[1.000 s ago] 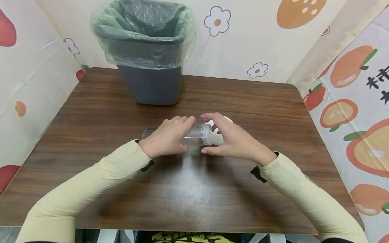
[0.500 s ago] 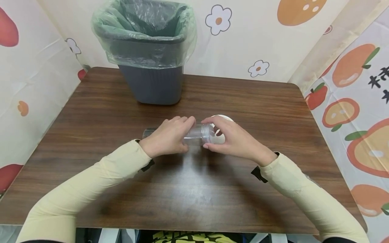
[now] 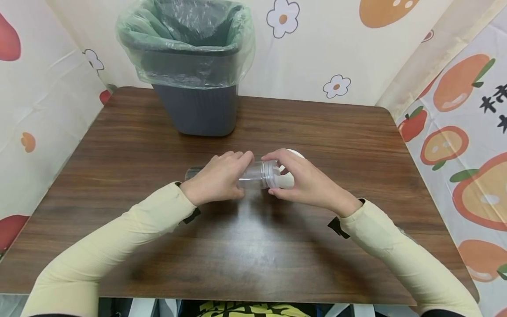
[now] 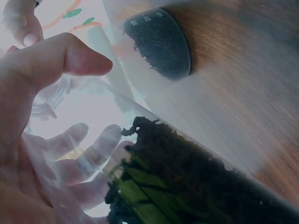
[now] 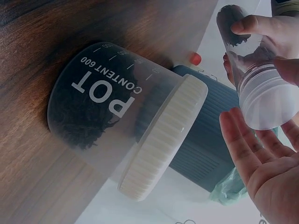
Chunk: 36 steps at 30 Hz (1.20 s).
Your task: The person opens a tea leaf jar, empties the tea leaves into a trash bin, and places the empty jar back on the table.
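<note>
My left hand (image 3: 219, 178) grips a clear cylindrical jar (image 3: 251, 176), which lies sideways above the table. Dark, curly leaf-like shreds (image 4: 182, 168) fill the jar's lower part in the left wrist view. At the other end, the fingers and thumb of my right hand (image 3: 303, 176) curve round the jar's clear ridged lid (image 5: 271, 102). Just beyond the right hand stands a clear pot (image 5: 100, 93) with a white ribbed lid (image 5: 163, 140), printed "POT" and "CONTENT 600". It too holds dark shreds; in the head view the hand hides much of it.
A dark grey bin (image 3: 198, 110) lined with a green plastic bag (image 3: 186, 66) stands at the back left of the brown wooden table (image 3: 317, 127). Fruit-and-flower patterned sheets (image 3: 309, 57) hang behind and at both sides.
My right hand's index finger and thumb have drawn in slightly round the jar's lid. The left hand and jar stay nearly in place.
</note>
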### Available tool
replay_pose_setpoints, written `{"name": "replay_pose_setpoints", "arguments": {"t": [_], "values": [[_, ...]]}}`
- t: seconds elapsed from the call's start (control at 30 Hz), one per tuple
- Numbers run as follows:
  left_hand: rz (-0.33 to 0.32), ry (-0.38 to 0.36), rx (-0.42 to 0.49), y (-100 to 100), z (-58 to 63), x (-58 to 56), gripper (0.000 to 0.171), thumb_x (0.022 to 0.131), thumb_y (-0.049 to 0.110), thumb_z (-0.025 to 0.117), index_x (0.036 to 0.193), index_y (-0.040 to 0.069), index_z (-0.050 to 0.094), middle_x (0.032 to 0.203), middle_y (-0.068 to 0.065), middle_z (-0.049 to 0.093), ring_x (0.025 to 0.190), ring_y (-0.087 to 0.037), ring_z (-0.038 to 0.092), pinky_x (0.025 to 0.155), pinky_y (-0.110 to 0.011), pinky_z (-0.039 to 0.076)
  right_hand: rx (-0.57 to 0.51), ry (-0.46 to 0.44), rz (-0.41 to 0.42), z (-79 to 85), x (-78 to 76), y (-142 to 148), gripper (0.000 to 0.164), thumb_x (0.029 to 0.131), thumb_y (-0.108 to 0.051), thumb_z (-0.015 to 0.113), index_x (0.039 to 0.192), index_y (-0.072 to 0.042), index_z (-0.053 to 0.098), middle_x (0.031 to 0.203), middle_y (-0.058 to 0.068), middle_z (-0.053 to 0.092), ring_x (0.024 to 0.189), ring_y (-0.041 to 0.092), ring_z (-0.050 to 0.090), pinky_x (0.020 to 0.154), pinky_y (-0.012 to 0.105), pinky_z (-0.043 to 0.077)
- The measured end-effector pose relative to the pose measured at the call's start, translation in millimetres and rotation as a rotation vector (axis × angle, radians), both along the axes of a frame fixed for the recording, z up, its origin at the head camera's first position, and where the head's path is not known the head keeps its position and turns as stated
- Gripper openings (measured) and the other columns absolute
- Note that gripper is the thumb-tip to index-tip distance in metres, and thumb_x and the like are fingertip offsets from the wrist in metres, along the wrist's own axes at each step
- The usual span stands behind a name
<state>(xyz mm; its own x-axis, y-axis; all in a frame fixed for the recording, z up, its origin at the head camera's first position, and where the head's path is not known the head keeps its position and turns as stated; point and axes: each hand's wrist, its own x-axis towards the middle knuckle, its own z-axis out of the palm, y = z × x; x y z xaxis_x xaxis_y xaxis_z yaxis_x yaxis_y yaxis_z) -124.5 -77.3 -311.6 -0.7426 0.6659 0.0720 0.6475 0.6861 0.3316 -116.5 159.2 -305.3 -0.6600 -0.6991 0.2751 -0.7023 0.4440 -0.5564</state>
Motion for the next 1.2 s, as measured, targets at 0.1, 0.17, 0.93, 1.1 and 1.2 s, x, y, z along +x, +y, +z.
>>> {"name": "replay_pose_setpoints", "arguments": {"t": [0.1,0.17,0.93,1.1,1.2], "values": [[0.004,-0.003,0.000,0.1,-0.5,-0.7,0.051,0.063,0.014,0.081,0.098,0.011,0.044,0.080,0.000,0.049,0.072,-0.020,0.048,0.055,-0.034,0.040,-0.008,-0.006,-0.004,0.5,-0.3,1.9,0.059,0.076,-0.014,0.078,0.127,-0.009,0.049,0.121,-0.002,0.054,0.102,0.012,0.052,0.082,0.028,0.047],[0.009,-0.007,-0.001,-0.1,-0.8,-1.0,0.051,0.063,0.014,0.081,0.099,0.011,0.045,0.081,0.000,0.049,0.073,-0.020,0.048,0.056,-0.034,0.041,-0.012,-0.010,-0.011,1.1,-0.4,3.7,0.059,0.076,-0.014,0.079,0.127,-0.009,0.049,0.119,-0.003,0.055,0.099,0.012,0.054,0.081,0.029,0.048],[0.059,-0.033,0.014,-17.5,-8.8,-0.9,0.053,0.064,0.014,0.080,0.106,0.008,0.048,0.083,-0.001,0.051,0.074,-0.021,0.048,0.058,-0.035,0.039,-0.077,0.073,-0.300,-2.7,-19.9,57.0,0.052,0.076,-0.013,0.081,0.123,-0.007,0.059,0.104,0.002,0.058,0.075,0.014,0.048,0.059,0.023,0.042],[0.069,-0.048,0.014,-23.2,-10.6,-0.5,0.054,0.065,0.014,0.081,0.107,0.007,0.048,0.084,-0.001,0.051,0.074,-0.021,0.048,0.060,-0.035,0.040,-0.045,0.067,-0.357,-12.3,-23.0,73.6,0.048,0.081,-0.015,0.076,0.125,-0.008,0.058,0.106,0.004,0.056,0.077,0.014,0.047,0.060,0.022,0.041],[0.074,-0.053,0.009,-26.2,-10.7,-0.3,0.054,0.065,0.015,0.081,0.108,0.007,0.048,0.086,-0.001,0.052,0.075,-0.021,0.049,0.060,-0.035,0.040,-0.031,0.043,-0.389,-19.3,-24.2,83.6,0.048,0.083,-0.015,0.073,0.127,-0.008,0.056,0.108,0.007,0.055,0.080,0.015,0.048,0.060,0.022,0.044]]}}
